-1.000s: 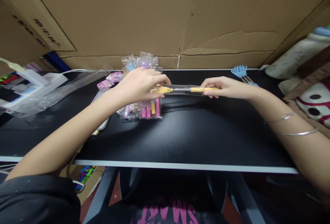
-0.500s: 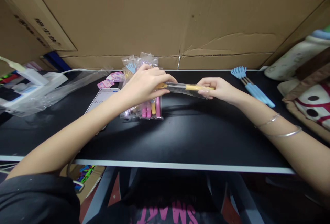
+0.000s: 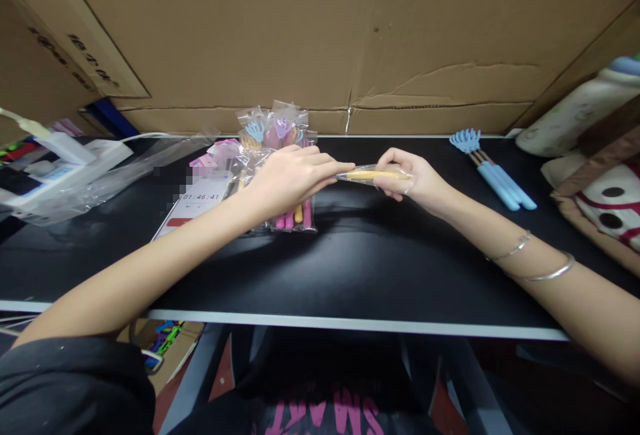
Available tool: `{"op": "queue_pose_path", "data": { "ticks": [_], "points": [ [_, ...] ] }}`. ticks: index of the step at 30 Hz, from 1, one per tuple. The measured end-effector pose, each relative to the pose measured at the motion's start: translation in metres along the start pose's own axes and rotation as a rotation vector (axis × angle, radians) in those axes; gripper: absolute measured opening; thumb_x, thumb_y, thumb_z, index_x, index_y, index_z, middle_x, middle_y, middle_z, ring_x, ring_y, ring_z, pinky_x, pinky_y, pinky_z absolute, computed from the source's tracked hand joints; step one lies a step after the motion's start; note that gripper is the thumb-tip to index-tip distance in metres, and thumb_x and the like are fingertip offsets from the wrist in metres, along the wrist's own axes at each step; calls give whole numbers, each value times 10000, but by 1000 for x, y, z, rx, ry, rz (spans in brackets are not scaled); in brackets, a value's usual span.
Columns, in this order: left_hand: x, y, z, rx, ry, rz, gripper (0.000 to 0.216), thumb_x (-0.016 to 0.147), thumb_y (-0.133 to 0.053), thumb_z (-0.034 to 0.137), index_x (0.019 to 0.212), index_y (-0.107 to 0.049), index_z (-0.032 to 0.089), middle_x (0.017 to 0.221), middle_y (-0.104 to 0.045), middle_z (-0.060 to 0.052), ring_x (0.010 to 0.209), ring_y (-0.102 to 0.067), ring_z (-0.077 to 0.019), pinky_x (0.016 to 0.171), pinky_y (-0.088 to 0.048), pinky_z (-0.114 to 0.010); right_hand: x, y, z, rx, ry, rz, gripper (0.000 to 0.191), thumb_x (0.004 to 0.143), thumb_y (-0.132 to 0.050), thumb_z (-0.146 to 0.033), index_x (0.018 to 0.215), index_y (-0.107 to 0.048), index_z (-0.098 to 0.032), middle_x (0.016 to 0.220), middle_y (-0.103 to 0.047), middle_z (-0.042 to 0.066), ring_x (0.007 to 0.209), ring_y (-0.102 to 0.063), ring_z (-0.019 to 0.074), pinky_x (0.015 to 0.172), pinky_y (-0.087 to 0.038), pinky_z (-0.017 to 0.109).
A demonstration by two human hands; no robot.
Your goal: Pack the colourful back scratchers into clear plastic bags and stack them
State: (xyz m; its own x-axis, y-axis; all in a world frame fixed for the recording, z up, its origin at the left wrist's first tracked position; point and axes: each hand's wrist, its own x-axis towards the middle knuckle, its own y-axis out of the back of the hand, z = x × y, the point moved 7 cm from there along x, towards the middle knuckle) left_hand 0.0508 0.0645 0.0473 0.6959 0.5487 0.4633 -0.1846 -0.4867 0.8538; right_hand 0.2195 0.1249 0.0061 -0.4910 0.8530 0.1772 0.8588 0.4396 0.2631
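A yellow back scratcher in a clear plastic sleeve (image 3: pixel 373 174) is held between both hands above the black desk (image 3: pixel 360 268). My left hand (image 3: pixel 290 178) pinches the sleeve's left end with its fingers pressed together. Around the handle end my right hand (image 3: pixel 417 181) is closed. Just behind and under my left hand lies a pile of bagged back scratchers (image 3: pixel 280 155) in pink, purple, blue and yellow.
Two loose blue back scratchers (image 3: pixel 487 165) lie at the back right. A phone showing a timer (image 3: pixel 195 205) lies left of the pile, with clear bags (image 3: pixel 115 171) and white boxes (image 3: pixel 60 155) beyond. Cardboard (image 3: pixel 320 35) walls the back; plush items (image 3: pixel 600 175) sit right.
Both hands have moved closer together along the sleeve. The yellow scratcher looks much shorter than before, and its claw end is now hidden by my left hand. The phone has come into view.
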Motion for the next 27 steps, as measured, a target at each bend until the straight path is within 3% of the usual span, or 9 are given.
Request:
{"op": "queue_pose_path", "data": {
  "ticks": [10,17,23,27],
  "points": [
    [-2,-7,2,-11,-2,-65,372,1047,-366,318,1308,-625,258,1245,-688,-38,978,-622,-171,789,-458,-277,-1,-7,7,73,-39,-132,420,758,-776,-497,956,-564,-192,593,-595,-45,525,-515,101,536,-410,245],
    [-1,4,-1,-13,17,-50,390,1050,-342,342,1303,-628,264,1136,-728,-34,966,-634,-178,761,-454,-271,-2,-4,2,105,-77,-191,426,772,-744,-519,994,-597,-186,795,-729,45,631,-584,139,613,-440,281],
    [0,2,1,35,-12,-45,359,1046,-377,343,1283,-641,293,1074,-734,-21,913,-635,-168,716,-434,-264,-3,-6,6,57,-84,-150,478,766,-749,-548,1035,-581,-191,742,-690,11,623,-589,138,616,-452,287],
    [-1,-1,5,37,-27,-55,341,1042,-402,315,1293,-634,309,1110,-725,-17,899,-634,-145,690,-422,-246,-5,-17,9,-3,-93,-232,496,818,-682,-581,1102,-589,-185,727,-647,-12,643,-629,146,641,-477,294]
  ]
}}
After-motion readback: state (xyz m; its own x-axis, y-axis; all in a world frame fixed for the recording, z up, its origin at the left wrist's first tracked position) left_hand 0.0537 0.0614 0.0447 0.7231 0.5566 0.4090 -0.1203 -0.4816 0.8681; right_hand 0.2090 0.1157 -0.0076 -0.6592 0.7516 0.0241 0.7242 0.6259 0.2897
